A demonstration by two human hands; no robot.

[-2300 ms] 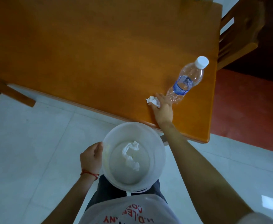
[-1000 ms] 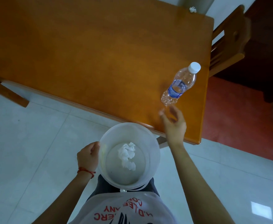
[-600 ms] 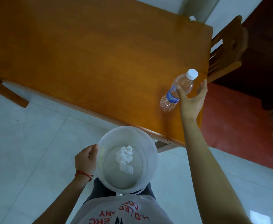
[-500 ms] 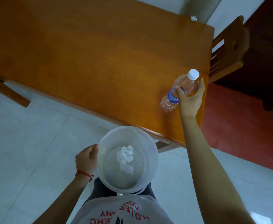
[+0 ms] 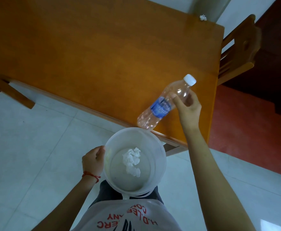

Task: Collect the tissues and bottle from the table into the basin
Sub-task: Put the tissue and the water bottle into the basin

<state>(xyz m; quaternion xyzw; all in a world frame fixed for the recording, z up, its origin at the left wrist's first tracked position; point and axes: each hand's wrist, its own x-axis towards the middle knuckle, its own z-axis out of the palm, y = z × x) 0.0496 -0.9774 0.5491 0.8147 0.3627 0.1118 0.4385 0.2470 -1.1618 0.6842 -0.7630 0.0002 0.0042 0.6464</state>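
Observation:
A clear plastic bottle (image 5: 163,105) with a white cap and blue label is lifted off the orange table (image 5: 103,52), tilted, its base just above the far rim of the white basin (image 5: 161,157). My right hand (image 5: 189,108) is shut on the bottle's upper part. My left hand (image 5: 93,161) grips the basin's left rim, below the table's near edge. Crumpled white tissues (image 5: 131,161) lie on the basin's bottom. Another small white tissue (image 5: 203,17) rests at the table's far right corner.
A wooden chair (image 5: 238,52) stands against the table's right side. A red mat (image 5: 246,130) covers the floor on the right, beside pale tiles. A wooden chair part (image 5: 11,90) juts out under the table on the left.
My right hand dropped a tissue into the basin, then reached to the bottle, closed on it, lifted it off the table and brought it toward the basin.

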